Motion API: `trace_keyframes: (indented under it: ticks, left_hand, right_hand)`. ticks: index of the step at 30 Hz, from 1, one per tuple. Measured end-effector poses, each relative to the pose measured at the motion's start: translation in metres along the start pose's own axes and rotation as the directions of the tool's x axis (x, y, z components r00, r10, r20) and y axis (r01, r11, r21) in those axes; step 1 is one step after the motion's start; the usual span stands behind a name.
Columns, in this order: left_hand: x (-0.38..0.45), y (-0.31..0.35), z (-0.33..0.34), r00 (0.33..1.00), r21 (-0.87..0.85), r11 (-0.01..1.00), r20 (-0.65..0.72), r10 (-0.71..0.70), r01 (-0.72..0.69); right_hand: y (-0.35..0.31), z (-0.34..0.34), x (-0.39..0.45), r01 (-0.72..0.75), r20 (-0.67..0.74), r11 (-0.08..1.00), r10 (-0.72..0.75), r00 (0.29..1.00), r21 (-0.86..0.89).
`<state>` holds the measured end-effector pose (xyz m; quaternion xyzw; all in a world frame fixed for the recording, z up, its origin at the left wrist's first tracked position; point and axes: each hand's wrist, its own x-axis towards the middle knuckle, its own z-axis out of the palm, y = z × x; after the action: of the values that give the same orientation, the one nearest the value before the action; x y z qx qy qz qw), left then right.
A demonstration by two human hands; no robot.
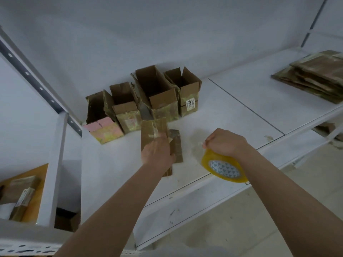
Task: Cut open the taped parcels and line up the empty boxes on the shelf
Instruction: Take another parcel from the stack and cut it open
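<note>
Two bare forearms are reaching up from the near edge toward the white shelf [232,108]. On the right, the right hand [225,142] is curling its fingers around the top of a yellow tape roll [224,167], gripping it; the roll is tilting on its rim at the near edge of the shelf, its patterned core facing the camera, and the fingertips seem to be pinching a bit of clear tape at the roll's far left. To its left, the left hand [157,153] is lying with fingers fairly straight and together, pressing down on a flattened cardboard box [154,128] that is resting on the shelf surface; the hand is blurred, so whether the thumb is hooking the box's edge I cannot tell. Strips of shiny tape are showing on the cardboard.

Just beyond that piece, four open boxes [141,101] are standing in a row near the back wall, flaps up, touching side by side: the leftmost is carrying pink labels, the rightmost a white label with digits. The flattened box's far end is lying just beside the third box in the row.

Far to the right, a stack of flattened cartons [313,75] is lying on the same shelf, well apart from the row. At the near left, a lower compartment is holding a taped parcel [22,199] on an orange surface.
</note>
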<state>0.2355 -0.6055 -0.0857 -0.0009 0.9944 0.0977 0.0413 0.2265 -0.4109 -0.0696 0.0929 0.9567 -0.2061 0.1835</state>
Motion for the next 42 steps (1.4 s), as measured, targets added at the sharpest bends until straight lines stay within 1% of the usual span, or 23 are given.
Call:
trace_keyframes:
  ticks: [2, 4, 5, 6, 8, 10, 12, 14, 15, 16, 18, 20, 22, 24, 25, 27, 29, 31, 32, 34, 36, 37, 42]
  left_hand:
    - [0.003, 0.002, -0.003, 0.999, -0.093, 0.995, -0.002, -0.044, 0.044]
    - [0.007, 0.001, -0.01, 0.992, -0.216, 0.971, -0.045, -0.117, 0.105]
    - [0.008, 0.001, -0.014, 0.987, -0.235, 0.963, -0.062, -0.147, 0.129]
    - [0.01, 0.0, -0.016, 0.986, -0.215, 0.967, -0.063, -0.156, 0.139]
    - [0.012, -0.003, -0.021, 0.994, -0.114, 0.989, -0.043, -0.096, 0.091]
    - [0.014, -0.009, -0.027, 0.999, -0.05, 0.998, -0.019, 0.047, -0.048]
    - [0.013, -0.019, -0.038, 0.984, 0.003, 0.984, 0.039, 0.176, -0.176]
    - [0.013, -0.025, -0.047, 0.97, 0.055, 0.972, 0.097, 0.221, -0.227]
    - [0.014, -0.025, -0.049, 0.973, 0.057, 0.974, 0.091, 0.213, -0.219]
    - [0.014, -0.022, -0.048, 0.98, 0.043, 0.981, 0.057, 0.188, -0.191]
    - [0.014, -0.006, -0.041, 0.994, 0.013, 0.996, -0.069, 0.089, -0.088]
    - [0.012, 0.015, -0.03, 0.984, -0.02, 1.0, -0.176, -0.014, 0.011]
    - [0.01, 0.03, -0.022, 0.977, -0.024, 0.998, -0.202, -0.063, 0.059]
    - [0.011, 0.034, -0.018, 0.982, 0.024, 0.999, -0.183, -0.04, 0.045]
    - [0.011, 0.032, -0.018, 0.984, 0.039, 0.999, -0.18, -0.006, 0.014]
    - [0.012, 0.026, -0.021, 0.981, 0.048, 0.992, -0.15, 0.12, -0.114]
    - [0.011, 0.017, -0.024, 0.955, 0.045, 0.955, -0.047, 0.294, -0.292]
    - [0.009, 0.006, -0.028, 0.923, 0.006, 0.925, 0.067, 0.378, -0.38]
    - [0.006, 0.003, -0.028, 0.918, -0.019, 0.922, 0.079, 0.387, -0.387]
    - [-0.001, -0.001, -0.025, 0.931, -0.044, 0.931, 0.024, 0.363, -0.362]
    - [-0.007, -0.002, -0.021, 0.949, -0.027, 0.949, -0.029, 0.314, -0.315]
    - [-0.008, -0.004, -0.022, 0.951, -0.021, 0.951, -0.029, 0.308, -0.308]
    - [-0.004, -0.032, -0.046, 0.908, -0.013, 0.919, 0.151, 0.391, -0.394]
  right_hand:
    - [0.001, 0.002, 0.0, 0.008, -0.007, 1.0, -0.008, 1.0, 0.004]
    - [0.002, 0.004, 0.0, 0.013, -0.016, 1.0, -0.013, 1.0, 0.0]
    - [0.001, 0.004, 0.0, 0.015, -0.022, 1.0, -0.015, 1.0, -0.004]
    - [0.001, 0.005, 0.0, 0.014, -0.026, 1.0, -0.014, 1.0, -0.009]
    - [0.001, 0.004, -0.001, 0.003, -0.036, 1.0, -0.003, 0.999, -0.005]
    - [0.004, 0.0, 0.0, -0.016, -0.048, 0.999, 0.017, 0.999, 0.038]
    - [0.008, -0.004, 0.001, -0.037, -0.04, 0.994, 0.042, 0.998, 0.104]
    - [0.011, -0.006, 0.002, -0.055, -0.03, 0.988, 0.06, 0.998, 0.147]
    - [0.012, -0.006, 0.002, -0.058, -0.03, 0.987, 0.063, 0.998, 0.15]
    - [0.011, -0.005, 0.001, -0.06, -0.033, 0.988, 0.065, 0.997, 0.144]
    - [0.008, -0.002, 0.001, -0.059, -0.045, 0.991, 0.065, 0.997, 0.123]
    - [0.006, 0.0, 0.001, -0.058, -0.055, 0.992, 0.064, 0.996, 0.108]
    - [0.007, 0.0, 0.0, -0.066, -0.055, 0.991, 0.073, 0.996, 0.12]
    - [0.011, -0.002, -0.001, -0.075, -0.058, 0.983, 0.086, 0.995, 0.17]
    - [0.013, -0.004, -0.001, -0.079, -0.06, 0.976, 0.093, 0.994, 0.205]
    - [0.018, -0.006, -0.002, -0.077, -0.061, 0.962, 0.096, 0.994, 0.263]
    - [0.019, -0.007, -0.002, -0.071, -0.062, 0.958, 0.092, 0.994, 0.277]
    - [0.018, -0.005, -0.003, -0.072, -0.066, 0.961, 0.093, 0.993, 0.268]
    - [0.017, -0.005, -0.003, -0.075, -0.069, 0.963, 0.096, 0.993, 0.26]
    - [0.015, -0.004, -0.004, -0.075, -0.071, 0.968, 0.094, 0.993, 0.238]
    - [0.011, -0.004, -0.004, -0.069, -0.069, 0.975, 0.085, 0.994, 0.212]
    - [0.01, -0.003, -0.005, -0.065, -0.066, 0.977, 0.08, 0.995, 0.202]
    - [0.011, -0.002, -0.007, -0.044, -0.072, 0.979, 0.06, 0.996, 0.199]
